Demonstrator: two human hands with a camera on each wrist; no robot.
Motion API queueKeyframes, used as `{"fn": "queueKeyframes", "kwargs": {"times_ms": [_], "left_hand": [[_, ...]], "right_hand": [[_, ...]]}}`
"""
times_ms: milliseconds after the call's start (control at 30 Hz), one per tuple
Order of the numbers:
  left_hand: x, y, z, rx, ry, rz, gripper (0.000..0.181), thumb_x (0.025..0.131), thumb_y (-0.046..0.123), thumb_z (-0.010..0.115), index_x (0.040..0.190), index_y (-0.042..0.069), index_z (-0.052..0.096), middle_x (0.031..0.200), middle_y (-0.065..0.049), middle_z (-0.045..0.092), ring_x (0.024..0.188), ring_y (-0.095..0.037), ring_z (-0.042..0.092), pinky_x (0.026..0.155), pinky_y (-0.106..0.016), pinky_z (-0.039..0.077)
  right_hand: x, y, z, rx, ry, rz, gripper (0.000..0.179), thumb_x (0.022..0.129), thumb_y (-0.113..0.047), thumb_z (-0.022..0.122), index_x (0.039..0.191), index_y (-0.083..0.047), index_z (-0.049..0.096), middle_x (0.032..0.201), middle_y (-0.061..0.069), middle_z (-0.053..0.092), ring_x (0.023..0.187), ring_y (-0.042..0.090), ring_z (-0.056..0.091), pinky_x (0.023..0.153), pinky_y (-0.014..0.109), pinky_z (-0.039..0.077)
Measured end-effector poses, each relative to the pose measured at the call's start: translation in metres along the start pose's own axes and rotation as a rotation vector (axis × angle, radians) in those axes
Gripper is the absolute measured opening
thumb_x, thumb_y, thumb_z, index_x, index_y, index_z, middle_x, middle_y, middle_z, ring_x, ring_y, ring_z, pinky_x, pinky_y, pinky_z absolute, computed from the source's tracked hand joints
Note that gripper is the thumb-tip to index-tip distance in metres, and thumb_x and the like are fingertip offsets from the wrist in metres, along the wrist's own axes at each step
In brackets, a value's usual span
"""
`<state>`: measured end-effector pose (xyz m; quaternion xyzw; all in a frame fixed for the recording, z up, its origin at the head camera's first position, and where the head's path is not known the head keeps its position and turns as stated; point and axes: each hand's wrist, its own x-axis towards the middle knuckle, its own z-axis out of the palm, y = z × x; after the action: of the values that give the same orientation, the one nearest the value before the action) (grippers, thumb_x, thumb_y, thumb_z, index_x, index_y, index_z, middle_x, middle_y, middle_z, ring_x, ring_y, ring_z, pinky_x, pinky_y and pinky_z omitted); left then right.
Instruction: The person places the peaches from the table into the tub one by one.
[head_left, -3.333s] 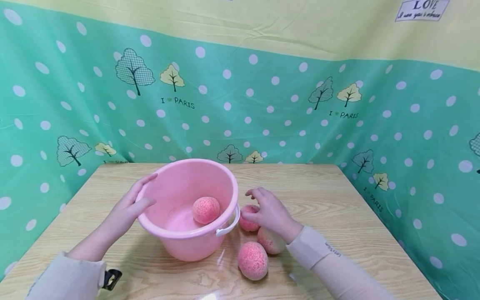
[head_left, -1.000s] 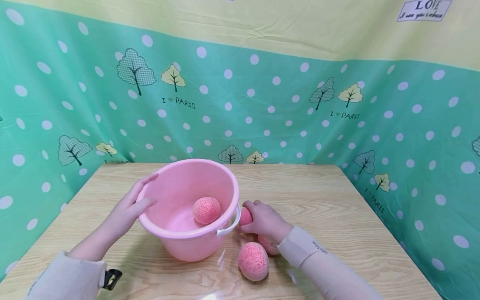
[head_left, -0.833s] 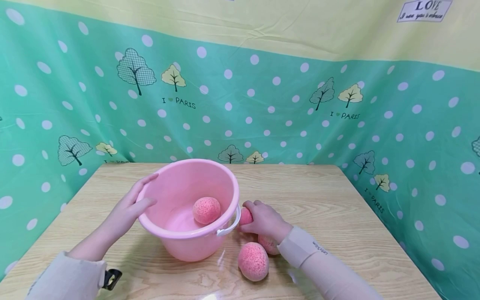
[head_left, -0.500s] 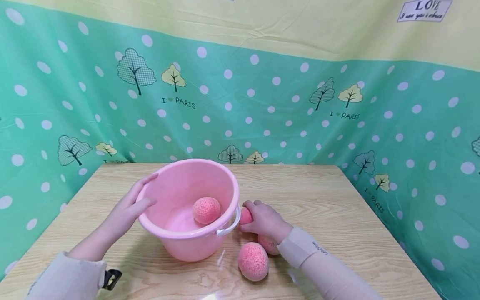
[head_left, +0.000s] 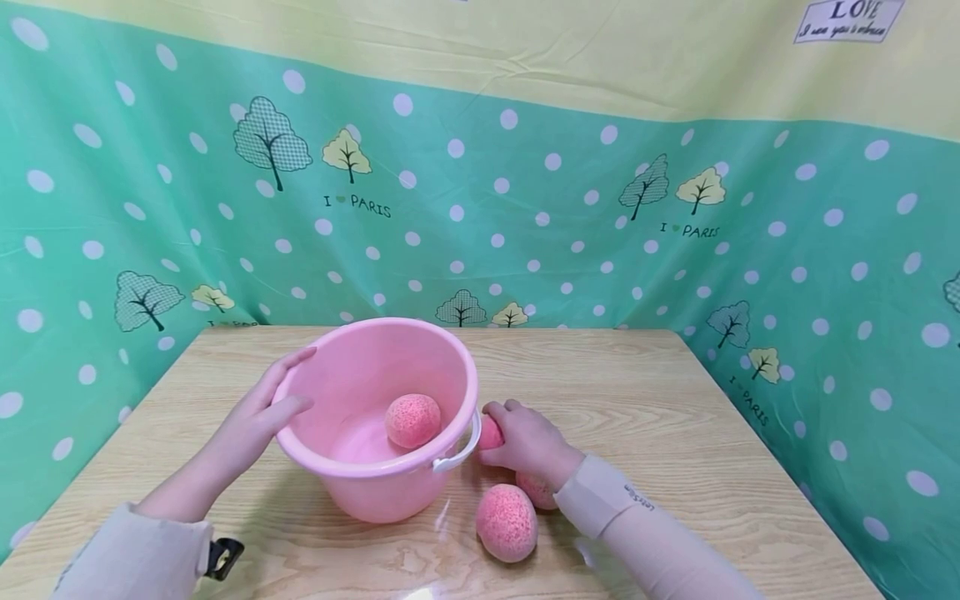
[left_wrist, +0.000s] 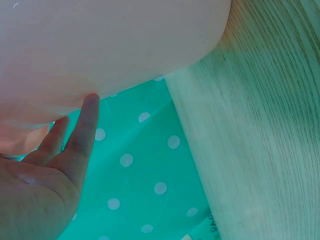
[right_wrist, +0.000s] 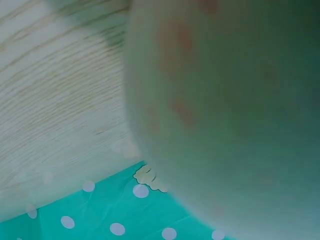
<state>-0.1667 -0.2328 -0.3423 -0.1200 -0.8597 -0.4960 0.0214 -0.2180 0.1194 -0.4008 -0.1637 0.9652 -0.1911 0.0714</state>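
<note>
Green polka-dot cloth point(head_left: 525, 208) with a yellow upper band hangs behind a wood-grain table point(head_left: 615, 383). Pink bucket point(head_left: 375, 492) is on the table left of centre, mouth facing up and toward the head camera, white handle point(head_left: 450, 462) on its right side; axis roughly upright, can't tell if the base sits flat. Left hand point(head_left: 255, 408) grips the left rim, thumb over the inside per head view; left wrist view adds fingers point(left_wrist: 89, 115) against the outer wall. Right hand point(head_left: 532, 442) curls round a held ball point(head_left: 491, 433) just right of the bucket, mostly covered, so its long axis is unreadable. Head view alone shows the inside ball point(head_left: 413, 421), slightly oval, long axis crosswise. Front ball point(head_left: 507, 522) lies loose, long axis fore-aft, pink end up, pale end down. Wrist ball point(head_left: 536, 490), just beside it, is partly hidden by the right wrist. Right wrist view: mostly a blurred round surface point(right_wrist: 215, 125), pale with reddish patches, can't tell which ball.
</note>
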Motion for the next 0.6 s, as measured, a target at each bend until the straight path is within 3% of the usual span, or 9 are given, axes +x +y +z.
{"fn": "queueKeyframes", "kwargs": {"times_ms": [600], "left_hand": [[0.0003, -0.0003, -0.0005, 0.0, -0.001, 0.004, 0.061, 0.102, 0.021, 0.047, 0.158, 0.014, 0.021, 0.157, -0.023, 0.028, 0.134, -0.037, 0.04, 0.084, -0.011, 0.042]], "right_hand": [[-0.004, -0.0041, -0.008, -0.007, 0.049, -0.018, 0.069, 0.079, -0.041, 0.081, 0.138, -0.015, 0.055, 0.118, 0.01, 0.061, 0.096, 0.023, 0.06, 0.088, 0.043, 0.054]]}}
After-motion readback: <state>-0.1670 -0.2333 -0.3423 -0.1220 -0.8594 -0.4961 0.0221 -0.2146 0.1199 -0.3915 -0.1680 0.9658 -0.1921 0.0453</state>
